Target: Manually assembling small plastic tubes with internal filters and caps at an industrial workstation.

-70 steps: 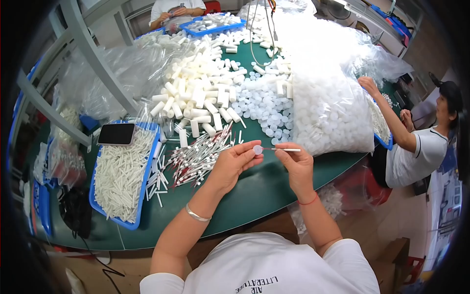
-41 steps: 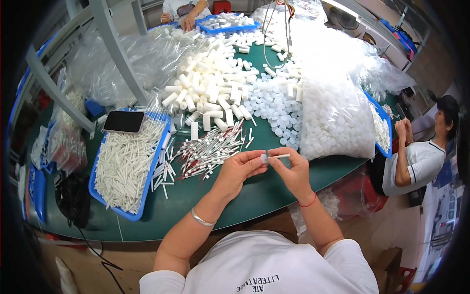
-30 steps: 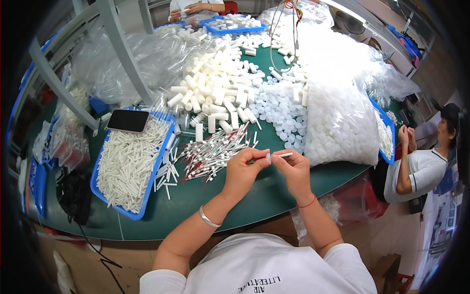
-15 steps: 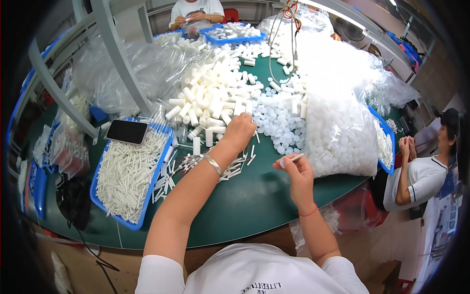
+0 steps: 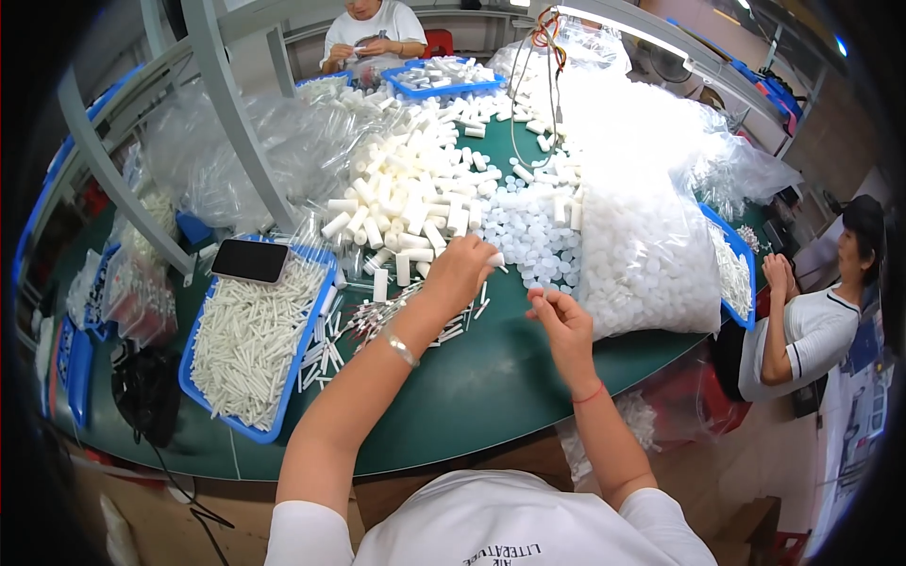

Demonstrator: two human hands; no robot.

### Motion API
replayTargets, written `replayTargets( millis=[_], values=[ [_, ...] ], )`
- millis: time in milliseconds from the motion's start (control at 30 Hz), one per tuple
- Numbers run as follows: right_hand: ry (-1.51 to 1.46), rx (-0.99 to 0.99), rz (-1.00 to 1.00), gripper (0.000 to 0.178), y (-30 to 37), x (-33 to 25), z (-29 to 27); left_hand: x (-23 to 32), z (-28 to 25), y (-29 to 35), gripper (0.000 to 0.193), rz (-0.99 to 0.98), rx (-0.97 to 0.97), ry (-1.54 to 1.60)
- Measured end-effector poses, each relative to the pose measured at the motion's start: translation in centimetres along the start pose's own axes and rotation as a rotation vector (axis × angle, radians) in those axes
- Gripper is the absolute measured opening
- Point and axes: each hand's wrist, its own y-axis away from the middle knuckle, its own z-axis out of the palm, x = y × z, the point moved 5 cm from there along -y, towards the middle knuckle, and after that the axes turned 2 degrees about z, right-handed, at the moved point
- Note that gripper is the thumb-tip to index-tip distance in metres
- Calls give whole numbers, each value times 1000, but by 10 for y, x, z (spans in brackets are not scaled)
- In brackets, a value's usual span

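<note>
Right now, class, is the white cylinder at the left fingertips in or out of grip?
In: the left hand holds the white cylinder, only one end showing.

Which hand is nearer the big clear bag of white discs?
Right: the right hand is by the near left corner of the bag; the left hand is farther left, by white cylinders.

Cylinder heap [image 5: 406, 203]: white, on the green table [image 5: 444, 406].
Left hand [image 5: 462, 272]: at the heap's near right edge, gripping one white cylinder [image 5: 496, 259].
Right hand [image 5: 566, 330]: right of the heap, nearer the wearer, pinching a small pale piece [image 5: 542, 294].
Translucent discs [image 5: 528, 231]: just right of the heap.
Bulging plastic bag [image 5: 646, 255]: farther right of it.
Blue tray [image 5: 268, 436] of white sticks [image 5: 247, 344]: left of the heap, phone [image 5: 250, 260] on top.
</note>
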Motion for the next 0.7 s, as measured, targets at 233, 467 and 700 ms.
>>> replayTargets(
  millis=[233, 467, 700],
  values=[
    [444, -20, -410, 15, 7, -25, 32, 49, -36, 51, 23, -365, 12, 591],
    [579, -120, -571, 13, 31, -39, 60, 41, -31, 100, 31, -787, -74, 1335],
    [651, -397, -520, 14, 40, -37, 67, 36, -39, 129, 28, -779, -166, 1204]
  ],
)
